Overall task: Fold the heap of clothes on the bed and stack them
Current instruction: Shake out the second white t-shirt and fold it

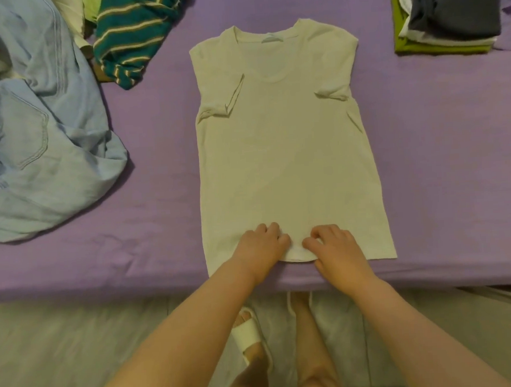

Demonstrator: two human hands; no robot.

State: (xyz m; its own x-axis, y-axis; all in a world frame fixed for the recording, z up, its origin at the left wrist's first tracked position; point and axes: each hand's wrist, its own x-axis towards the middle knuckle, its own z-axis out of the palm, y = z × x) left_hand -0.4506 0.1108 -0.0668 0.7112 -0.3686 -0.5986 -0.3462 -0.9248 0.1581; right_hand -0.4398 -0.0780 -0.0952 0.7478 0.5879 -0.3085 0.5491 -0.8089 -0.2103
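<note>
Clothes heap is sitting at the far left of the bed, pale blue denim lying crumpled over it and a teal striped garment spilling out beside it. White T-shirt is lying flat in the middle of the purple sheet, neckline pointing away, both short sleeves tucked inward over the chest, side edges running nearly straight. Hem is lying close to the near edge of the mattress. Left hand and right hand are resting side by side on the middle of the hem, fingers curled and pinching the fabric; a small part of the hem between them is lifting off the sheet, though how much cloth each thumb is catching is hard to read from this angle. Bare sheet is showing on both sides of the shirt, a wide strip to the right, a narrower one to the left before the denim begins. Folded stack is sitting at the far right corner, a dark grey piece on top, white and green layers under it, well apart from the shirt. Below the bed edge, pale floor and a foot in a white slipper are showing.
</note>
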